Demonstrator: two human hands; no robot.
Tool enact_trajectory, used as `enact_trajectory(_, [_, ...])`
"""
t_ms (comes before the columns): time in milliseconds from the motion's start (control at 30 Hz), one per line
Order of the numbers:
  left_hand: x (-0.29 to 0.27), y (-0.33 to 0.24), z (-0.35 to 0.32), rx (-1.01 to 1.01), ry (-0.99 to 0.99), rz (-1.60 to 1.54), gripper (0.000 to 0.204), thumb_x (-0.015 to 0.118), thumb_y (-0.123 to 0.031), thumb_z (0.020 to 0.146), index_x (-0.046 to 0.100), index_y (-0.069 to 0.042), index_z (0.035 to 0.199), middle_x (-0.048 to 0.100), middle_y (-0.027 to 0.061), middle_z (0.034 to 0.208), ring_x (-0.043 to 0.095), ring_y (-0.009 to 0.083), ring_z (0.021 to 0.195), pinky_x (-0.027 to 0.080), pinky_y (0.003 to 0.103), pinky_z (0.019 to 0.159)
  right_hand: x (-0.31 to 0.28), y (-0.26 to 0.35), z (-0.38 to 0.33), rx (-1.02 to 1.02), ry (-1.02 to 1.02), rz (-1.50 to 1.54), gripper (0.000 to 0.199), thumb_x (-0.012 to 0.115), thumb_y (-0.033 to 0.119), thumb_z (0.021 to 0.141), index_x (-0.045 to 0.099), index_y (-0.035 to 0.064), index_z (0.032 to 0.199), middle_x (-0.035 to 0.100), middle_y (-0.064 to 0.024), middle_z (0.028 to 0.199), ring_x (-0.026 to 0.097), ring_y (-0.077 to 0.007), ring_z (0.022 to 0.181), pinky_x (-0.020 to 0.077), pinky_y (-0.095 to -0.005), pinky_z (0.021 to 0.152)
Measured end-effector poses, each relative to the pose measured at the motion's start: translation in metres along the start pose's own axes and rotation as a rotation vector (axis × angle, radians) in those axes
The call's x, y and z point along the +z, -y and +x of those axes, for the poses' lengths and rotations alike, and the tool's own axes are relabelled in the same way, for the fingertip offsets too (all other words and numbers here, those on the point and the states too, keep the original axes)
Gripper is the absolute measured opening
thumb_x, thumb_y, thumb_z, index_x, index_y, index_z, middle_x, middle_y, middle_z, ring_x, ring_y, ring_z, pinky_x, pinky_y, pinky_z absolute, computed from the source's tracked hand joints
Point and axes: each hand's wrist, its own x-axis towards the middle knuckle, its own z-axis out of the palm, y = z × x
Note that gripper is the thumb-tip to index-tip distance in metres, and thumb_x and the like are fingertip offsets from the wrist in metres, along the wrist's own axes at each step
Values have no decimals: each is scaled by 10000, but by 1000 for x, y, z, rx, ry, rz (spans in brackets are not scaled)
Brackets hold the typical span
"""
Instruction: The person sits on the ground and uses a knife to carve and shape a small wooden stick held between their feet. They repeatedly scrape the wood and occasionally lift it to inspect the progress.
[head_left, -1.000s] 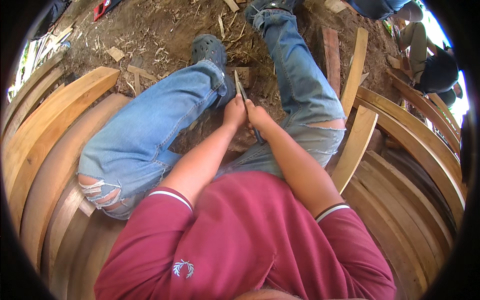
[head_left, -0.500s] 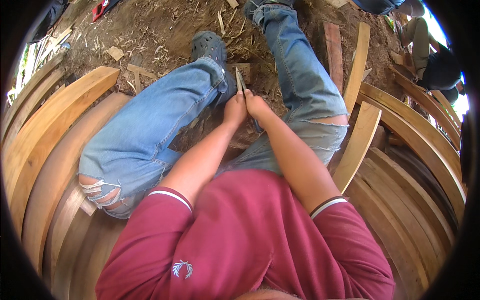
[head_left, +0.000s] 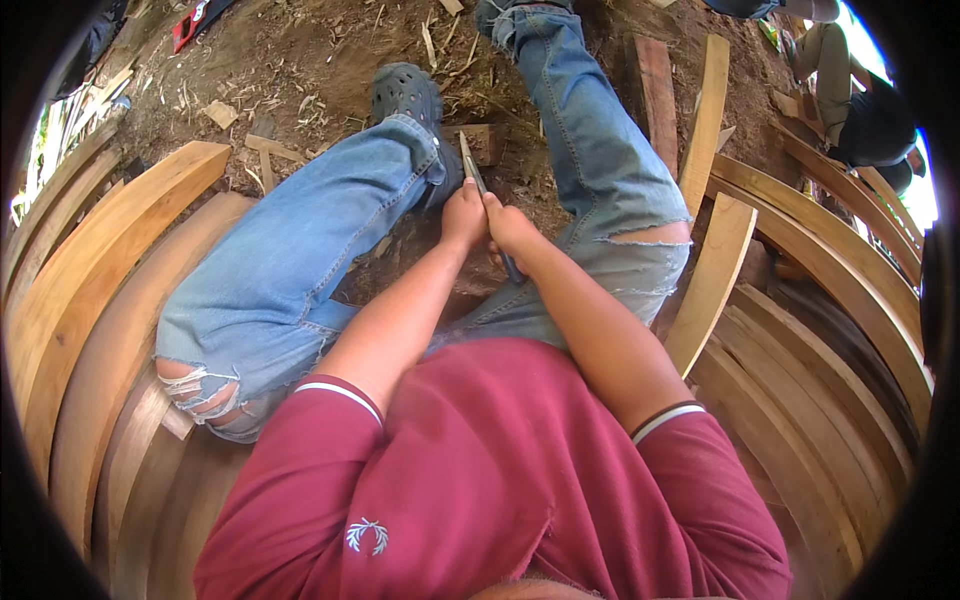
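Between my knees my two hands are close together. My right hand point(head_left: 512, 232) is closed round a long narrow tool, its dark blue handle end point(head_left: 513, 268) showing below the palm. The tool's tapered grey blade point(head_left: 475, 171) points away from me past the fingers. My left hand point(head_left: 464, 217) is closed beside it, thumb and fingers pressed at the blade's lower part. A pale edge runs along the blade; I cannot tell if that is a separate strip. The tool's exact kind is unclear. Just beyond the tip, a small wood block point(head_left: 483, 143) lies on the ground.
Curved wooden planks point(head_left: 120, 240) are stacked on my left, with more curved boards point(head_left: 820, 260) on my right. A short board point(head_left: 712, 285) leans by my right knee. A red-handled saw point(head_left: 186, 28) lies far left on dirt strewn with shavings. Another person's leg point(head_left: 832, 90) shows far right.
My hands have shifted slightly left, and the right hand has slid a little down and turned, showing more of the blue handle. The view has shifted a little.
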Motion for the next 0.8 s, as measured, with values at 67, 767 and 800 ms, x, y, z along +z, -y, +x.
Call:
enact_trajectory(67, [1,1,-1,20,14,-4,597,294,-427,1043,674,22,947,677,279,959,630,468,951,462,502,846,1,17,-1,-45,18,-11,598,371,575,1018,560,14,932,493,-66,670,476,-188,493,402,-378,437])
enact_trajectory(767, [1,-2,-3,8,25,-37,608,285,-435,1048,672,17,925,685,262,932,645,441,911,465,493,821,4,21,4,-2,-31,36,584,379,568,1015,562,37,860,502,-100,646,483,-209,481,424,-377,443])
enact_trajectory(800, [2,-3,-4,14,9,-22,607,284,-434,1048,672,17,928,685,263,938,644,442,915,464,493,823,3,19,1,20,-11,57,583,377,565,1017,558,35,859,499,-97,637,481,-210,473,420,-377,436])
